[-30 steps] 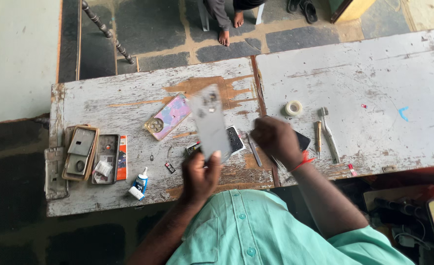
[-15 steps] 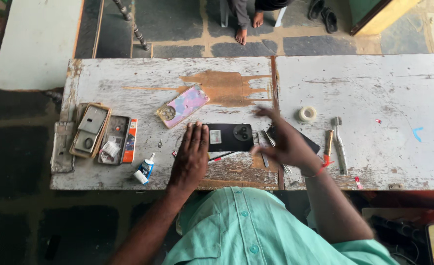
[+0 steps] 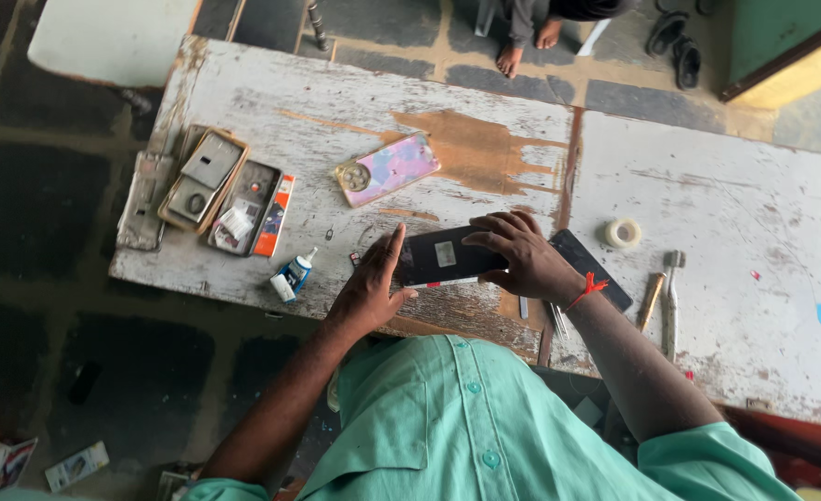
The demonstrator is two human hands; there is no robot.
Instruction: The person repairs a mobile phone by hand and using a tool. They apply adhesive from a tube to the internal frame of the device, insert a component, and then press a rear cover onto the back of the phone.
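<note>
A black phone (image 3: 440,256) lies flat on the worn white wooden table (image 3: 726,213), near its front edge. My right hand (image 3: 520,254) rests over the phone's right end, fingers curled on top of it. My left hand (image 3: 370,288) is at the phone's left end, fingers straight and touching its edge. A second dark flat panel (image 3: 605,278) lies just right of my right wrist, which wears a red thread.
A pink marbled phone case (image 3: 388,168) lies behind the phone. Open small boxes of parts (image 3: 214,186) sit at the table's left end, a glue bottle (image 3: 294,275) near the front edge. A tape roll (image 3: 622,233), a brush and a small tool (image 3: 672,289) lie to the right. Another person's bare feet (image 3: 524,46) stand beyond the table.
A second ago my left hand held the phone up in the air; it now lies flat on the table. Both hands have closed in on its ends.
</note>
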